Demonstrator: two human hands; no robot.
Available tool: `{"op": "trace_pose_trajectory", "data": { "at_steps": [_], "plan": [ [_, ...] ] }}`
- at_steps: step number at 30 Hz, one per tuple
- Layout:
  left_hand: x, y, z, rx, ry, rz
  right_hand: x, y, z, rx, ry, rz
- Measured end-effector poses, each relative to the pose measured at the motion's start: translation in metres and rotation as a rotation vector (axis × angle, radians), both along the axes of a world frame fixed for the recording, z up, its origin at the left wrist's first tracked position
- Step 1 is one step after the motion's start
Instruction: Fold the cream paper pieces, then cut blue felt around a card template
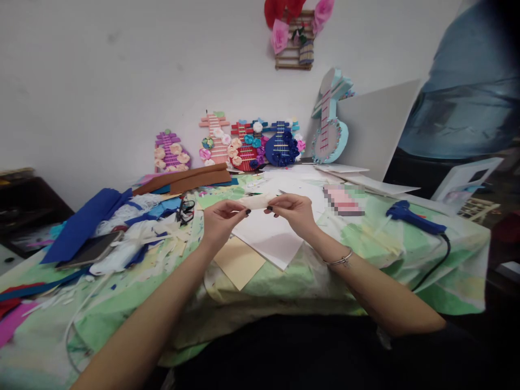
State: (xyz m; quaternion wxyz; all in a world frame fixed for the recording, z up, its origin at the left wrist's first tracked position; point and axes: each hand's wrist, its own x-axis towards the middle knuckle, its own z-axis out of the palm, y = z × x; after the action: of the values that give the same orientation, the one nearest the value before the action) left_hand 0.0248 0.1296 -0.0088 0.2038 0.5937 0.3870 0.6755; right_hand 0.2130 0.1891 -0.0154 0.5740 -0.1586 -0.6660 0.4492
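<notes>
Between my two hands, a small strip of cream paper (257,202) is stretched above the table. My left hand (222,219) pinches its left end between thumb and fingers. The right end is pinched the same way by my right hand (294,215), whose wrist wears a thin bracelet. Directly below lie a white sheet of paper (272,238) and a cream sheet (239,262), partly overlapping. The strip's finer details are too small to make out.
A blue glue gun (418,218) with a black cord lies at right, near a blurred pink object (344,200). Blue paper (87,225), scraps and a white power strip (116,252) crowd the left. Decorated paper lutes (244,146) stand against the wall.
</notes>
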Motion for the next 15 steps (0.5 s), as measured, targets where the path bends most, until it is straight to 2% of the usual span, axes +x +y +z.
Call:
{"op": "trace_pose_trajectory", "data": {
  "at_steps": [15],
  "plan": [
    [0.0046,0.0028,0.0013,-0.106,-0.119,-0.109,-0.0003,0.001,0.0005,-0.038,-0.017,0.05]
  ]
}}
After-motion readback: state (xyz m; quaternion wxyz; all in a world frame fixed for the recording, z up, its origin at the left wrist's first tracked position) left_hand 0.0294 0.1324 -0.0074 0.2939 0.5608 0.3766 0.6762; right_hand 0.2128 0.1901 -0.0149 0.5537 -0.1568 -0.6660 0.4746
